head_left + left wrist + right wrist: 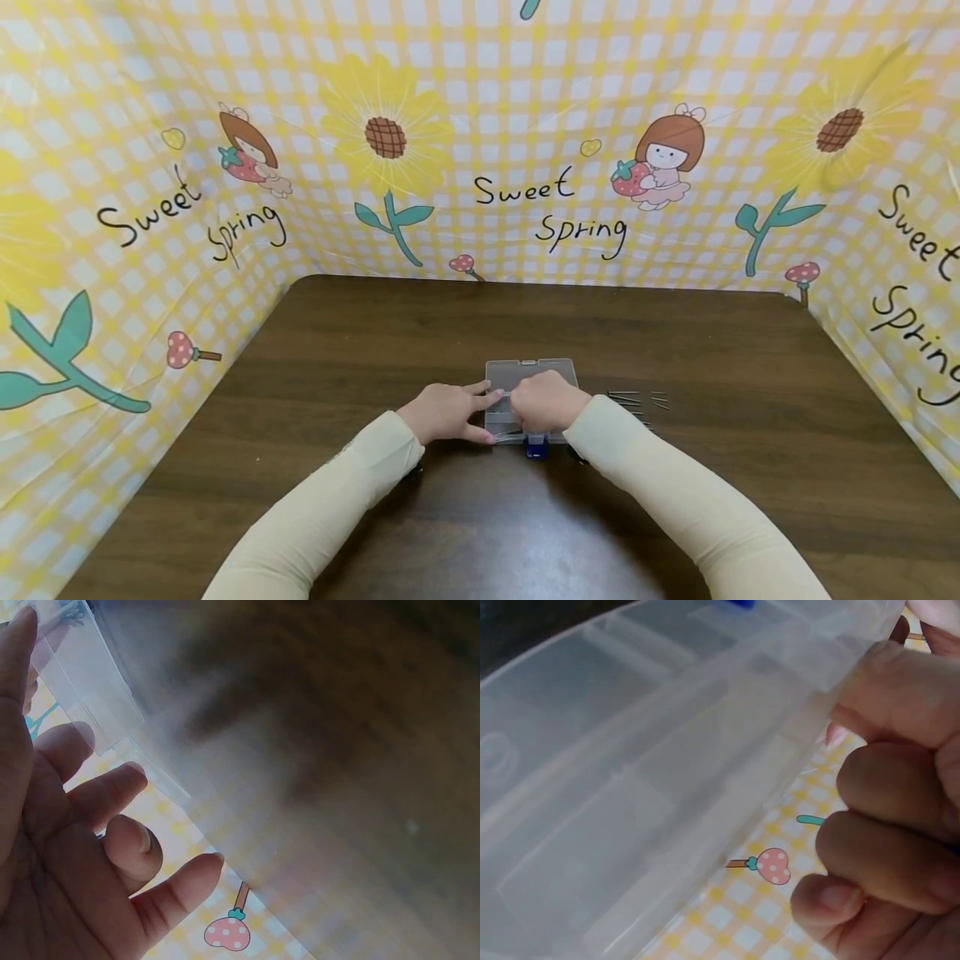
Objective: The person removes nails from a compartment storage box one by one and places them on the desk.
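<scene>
A clear plastic compartment box [495,418] stands on the table with its lid [517,369] raised toward the back. My left hand [450,412] is at the box's left side, its fingers spread and fairly straight, the fingertips touching the edge. Over the middle of the box is my right hand [547,402], fingers curled; in the right wrist view the index finger [900,690] meets clear plastic. Whether it pinches something is hidden. Thin metal pins [510,436] lie in the front compartment.
Several thin nail-like metal pins [624,393] lie on the brown table [375,333] right of the box. A small blue item [536,447] is at the box's front edge. Yellow checked cloth [525,133] stands behind and at both sides.
</scene>
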